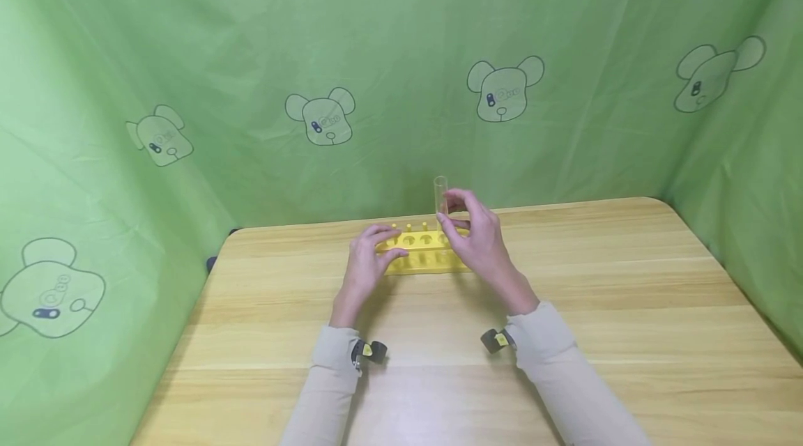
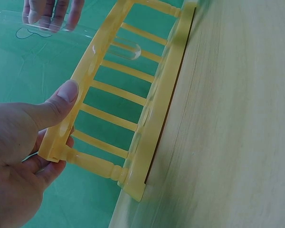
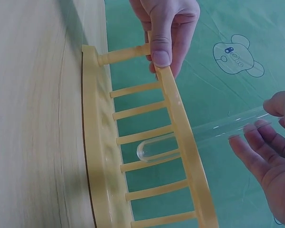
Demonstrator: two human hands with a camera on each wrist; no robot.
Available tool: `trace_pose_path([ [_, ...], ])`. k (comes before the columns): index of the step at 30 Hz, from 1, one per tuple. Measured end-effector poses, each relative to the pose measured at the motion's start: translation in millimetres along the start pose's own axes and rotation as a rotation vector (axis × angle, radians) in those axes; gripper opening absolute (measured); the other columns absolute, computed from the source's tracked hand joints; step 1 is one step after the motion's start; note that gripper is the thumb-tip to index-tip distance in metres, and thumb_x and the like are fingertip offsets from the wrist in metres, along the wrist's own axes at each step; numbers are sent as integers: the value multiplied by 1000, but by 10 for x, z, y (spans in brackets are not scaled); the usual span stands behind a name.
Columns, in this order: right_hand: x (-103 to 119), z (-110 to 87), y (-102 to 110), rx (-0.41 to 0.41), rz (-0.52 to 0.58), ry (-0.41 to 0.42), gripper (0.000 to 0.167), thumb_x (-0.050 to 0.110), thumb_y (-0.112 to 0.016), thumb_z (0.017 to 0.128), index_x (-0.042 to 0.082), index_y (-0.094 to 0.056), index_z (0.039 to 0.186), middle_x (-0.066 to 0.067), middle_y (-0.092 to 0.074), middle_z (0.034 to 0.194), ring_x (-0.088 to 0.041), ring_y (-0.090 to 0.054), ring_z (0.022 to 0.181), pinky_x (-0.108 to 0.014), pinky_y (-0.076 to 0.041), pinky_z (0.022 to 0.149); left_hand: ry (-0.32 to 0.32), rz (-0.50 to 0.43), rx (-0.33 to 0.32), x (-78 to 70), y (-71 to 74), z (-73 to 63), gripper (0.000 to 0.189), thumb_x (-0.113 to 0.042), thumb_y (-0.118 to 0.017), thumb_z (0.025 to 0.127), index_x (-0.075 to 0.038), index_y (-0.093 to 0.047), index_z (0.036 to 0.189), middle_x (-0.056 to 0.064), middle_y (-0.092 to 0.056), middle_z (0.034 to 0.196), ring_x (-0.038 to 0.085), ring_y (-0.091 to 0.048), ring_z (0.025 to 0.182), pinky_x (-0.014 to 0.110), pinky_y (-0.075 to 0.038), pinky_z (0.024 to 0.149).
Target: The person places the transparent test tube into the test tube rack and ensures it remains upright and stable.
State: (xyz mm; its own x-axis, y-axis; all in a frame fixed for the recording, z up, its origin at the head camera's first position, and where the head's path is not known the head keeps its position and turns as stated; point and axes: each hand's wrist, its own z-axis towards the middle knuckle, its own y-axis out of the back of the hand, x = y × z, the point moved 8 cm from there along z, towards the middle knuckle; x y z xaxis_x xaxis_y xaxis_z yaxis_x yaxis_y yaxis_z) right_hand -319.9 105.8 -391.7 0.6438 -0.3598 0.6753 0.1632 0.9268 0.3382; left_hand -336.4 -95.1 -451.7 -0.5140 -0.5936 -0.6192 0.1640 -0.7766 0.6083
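Observation:
A yellow test tube rack (image 1: 417,249) stands on the table near its back edge. My left hand (image 1: 364,261) grips the left end of its top bar, with the thumb (image 2: 66,92) on the near side and fingers behind. A clear glass test tube (image 1: 441,188) is held upright by my right hand (image 1: 482,237), pinched between thumb and fingers. In the right wrist view, the tube (image 3: 156,148) passes through a hole in the top bar. Its rounded bottom hangs between the top bar and the base, apart from the base.
The rack stands on a light wood-grain table (image 1: 433,334). Green cloth (image 1: 401,28) printed with bear heads hangs close behind it and along both sides. A dark wrist camera (image 1: 376,352) sits on the left cuff, another (image 1: 492,340) on the right.

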Motion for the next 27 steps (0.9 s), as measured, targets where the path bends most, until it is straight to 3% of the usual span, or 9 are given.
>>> trace_pose_path([
  [27, -54, -38, -23, -1, -6, -6, 40, -4, -71, 93, -6, -55, 130, -15, -66, 107, -28, -67, 100, -38, -64, 80, 9, 6, 2, -1, 7, -8, 41, -19, -87, 79, -2, -76, 114, 13, -71, 120, 27, -67, 114, 34, -51, 107],
])
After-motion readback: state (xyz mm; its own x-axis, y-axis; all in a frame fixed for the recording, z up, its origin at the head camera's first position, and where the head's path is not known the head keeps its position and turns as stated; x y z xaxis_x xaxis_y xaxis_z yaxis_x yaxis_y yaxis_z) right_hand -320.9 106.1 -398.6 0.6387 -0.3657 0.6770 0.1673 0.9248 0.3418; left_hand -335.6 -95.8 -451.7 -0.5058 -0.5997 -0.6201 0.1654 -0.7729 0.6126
